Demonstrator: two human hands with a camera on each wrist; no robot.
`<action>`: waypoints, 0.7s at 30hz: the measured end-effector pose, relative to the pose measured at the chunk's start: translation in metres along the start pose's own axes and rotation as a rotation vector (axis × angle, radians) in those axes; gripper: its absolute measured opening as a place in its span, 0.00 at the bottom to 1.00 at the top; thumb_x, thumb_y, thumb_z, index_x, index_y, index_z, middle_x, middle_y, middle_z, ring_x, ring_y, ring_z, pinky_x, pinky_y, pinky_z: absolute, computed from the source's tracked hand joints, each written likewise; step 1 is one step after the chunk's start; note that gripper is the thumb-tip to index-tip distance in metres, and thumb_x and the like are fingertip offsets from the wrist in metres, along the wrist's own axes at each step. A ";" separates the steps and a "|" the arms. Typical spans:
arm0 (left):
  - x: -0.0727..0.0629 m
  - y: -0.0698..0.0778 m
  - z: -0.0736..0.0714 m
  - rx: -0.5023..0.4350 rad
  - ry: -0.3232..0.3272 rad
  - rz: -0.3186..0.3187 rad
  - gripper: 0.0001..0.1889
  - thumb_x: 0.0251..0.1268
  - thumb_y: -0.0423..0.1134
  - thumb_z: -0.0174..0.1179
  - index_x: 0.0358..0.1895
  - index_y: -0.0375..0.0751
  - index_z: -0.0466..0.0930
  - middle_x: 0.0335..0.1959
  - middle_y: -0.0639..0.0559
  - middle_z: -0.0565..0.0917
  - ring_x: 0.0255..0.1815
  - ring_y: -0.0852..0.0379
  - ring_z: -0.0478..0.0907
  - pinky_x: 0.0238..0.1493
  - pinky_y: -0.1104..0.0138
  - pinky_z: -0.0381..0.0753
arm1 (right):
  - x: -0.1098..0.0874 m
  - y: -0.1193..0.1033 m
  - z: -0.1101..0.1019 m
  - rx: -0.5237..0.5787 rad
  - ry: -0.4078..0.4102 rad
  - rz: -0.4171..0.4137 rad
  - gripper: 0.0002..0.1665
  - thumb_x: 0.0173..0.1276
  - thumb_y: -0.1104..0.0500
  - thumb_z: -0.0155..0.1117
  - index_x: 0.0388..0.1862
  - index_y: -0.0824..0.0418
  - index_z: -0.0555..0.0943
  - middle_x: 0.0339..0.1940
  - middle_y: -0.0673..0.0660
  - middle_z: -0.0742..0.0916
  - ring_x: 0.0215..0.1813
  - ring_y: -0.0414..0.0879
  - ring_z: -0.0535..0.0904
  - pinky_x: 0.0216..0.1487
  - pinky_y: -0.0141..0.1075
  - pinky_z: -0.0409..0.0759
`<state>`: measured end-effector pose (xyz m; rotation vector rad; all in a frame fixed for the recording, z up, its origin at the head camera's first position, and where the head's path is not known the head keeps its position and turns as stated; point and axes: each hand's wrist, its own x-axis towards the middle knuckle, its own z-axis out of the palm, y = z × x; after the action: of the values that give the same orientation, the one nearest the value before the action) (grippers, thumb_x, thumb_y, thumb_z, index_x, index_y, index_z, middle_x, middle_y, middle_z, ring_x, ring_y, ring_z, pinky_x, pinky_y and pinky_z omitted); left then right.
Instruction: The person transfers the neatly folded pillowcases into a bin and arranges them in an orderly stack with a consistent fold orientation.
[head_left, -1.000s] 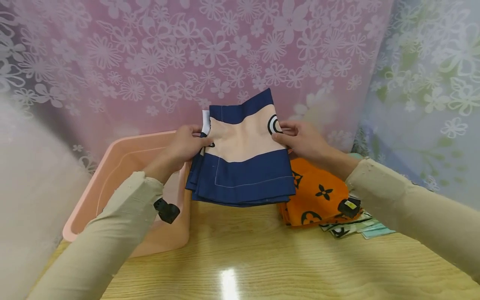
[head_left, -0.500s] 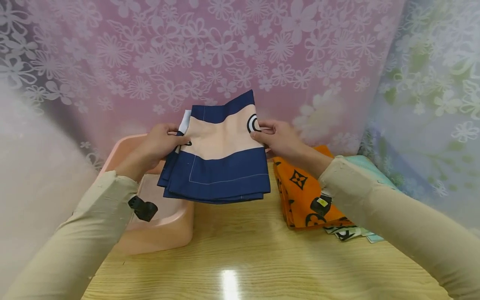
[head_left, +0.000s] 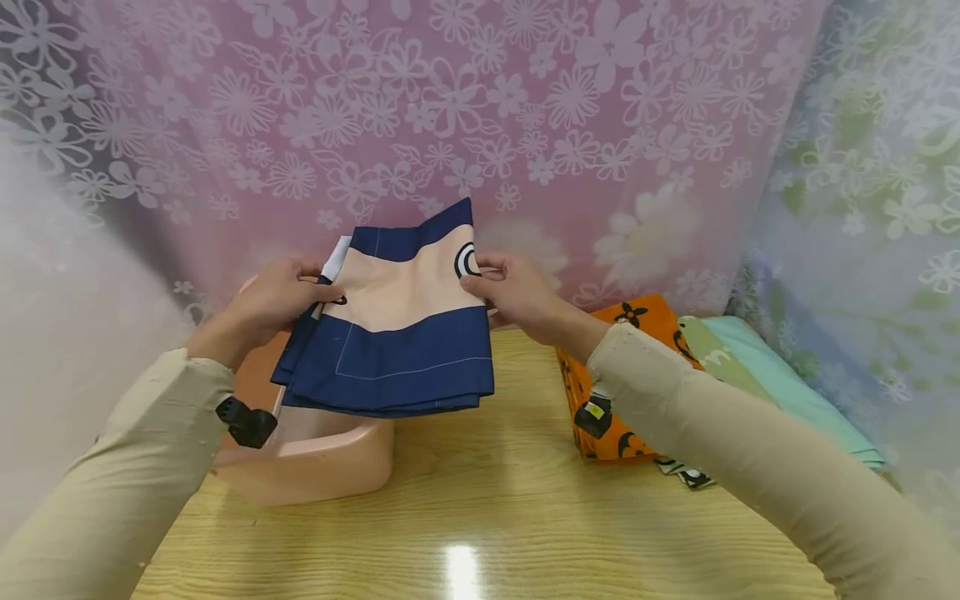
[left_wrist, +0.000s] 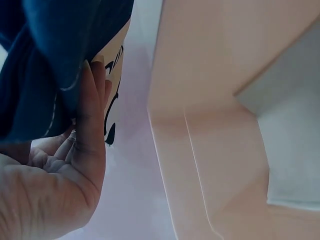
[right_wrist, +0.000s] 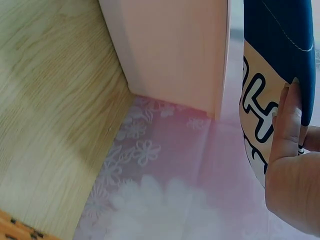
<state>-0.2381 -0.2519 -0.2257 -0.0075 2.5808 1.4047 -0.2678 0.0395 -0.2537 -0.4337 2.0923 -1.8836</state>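
A folded cloth (head_left: 405, 292) with navy and peach bands hangs in the air between my hands. My left hand (head_left: 273, 300) pinches its left edge, thumb on the front face. At the opposite edge my right hand (head_left: 521, 296) grips it beside a black-and-white ring print. In the left wrist view, the left hand's fingers (left_wrist: 92, 110) lie behind the navy layers. Black-outlined lettering shows on the back of the cloth (right_wrist: 260, 105) in the right wrist view, with the right fingers (right_wrist: 287, 125) flat against it. The cloth's lower left overlaps a peach plastic bin (head_left: 322, 467).
Light-coloured fabric (left_wrist: 295, 125) lies inside the bin. On the right of the wooden table (head_left: 480, 508) sits a folded orange cloth (head_left: 645, 325) with black motifs, by a mint-green folded cloth (head_left: 795, 383). A pink floral curtain (head_left: 420, 108) closes off the back.
Both hands have moved left with the navy and peach cloth, bringing it over the bin's near side. More of the mint-green cloth shows at right.
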 end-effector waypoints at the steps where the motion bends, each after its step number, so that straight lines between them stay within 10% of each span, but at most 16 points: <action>1: 0.000 -0.002 -0.002 0.003 0.000 -0.004 0.27 0.72 0.40 0.53 0.68 0.29 0.59 0.48 0.38 0.75 0.31 0.59 0.82 0.35 0.62 0.83 | 0.002 0.001 0.003 0.008 -0.003 0.002 0.27 0.72 0.60 0.57 0.68 0.60 0.68 0.51 0.60 0.84 0.38 0.51 0.84 0.34 0.42 0.84; 21: -0.006 -0.035 -0.043 0.108 -0.041 -0.072 0.33 0.74 0.41 0.50 0.73 0.27 0.50 0.60 0.29 0.66 0.37 0.56 0.80 0.40 0.58 0.82 | 0.028 0.010 0.053 0.038 -0.016 0.016 0.23 0.72 0.61 0.58 0.65 0.60 0.72 0.49 0.57 0.85 0.31 0.46 0.82 0.24 0.33 0.78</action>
<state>-0.2363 -0.3074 -0.2305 -0.0544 2.5916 1.2270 -0.2724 -0.0190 -0.2696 -0.4206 2.0405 -1.9005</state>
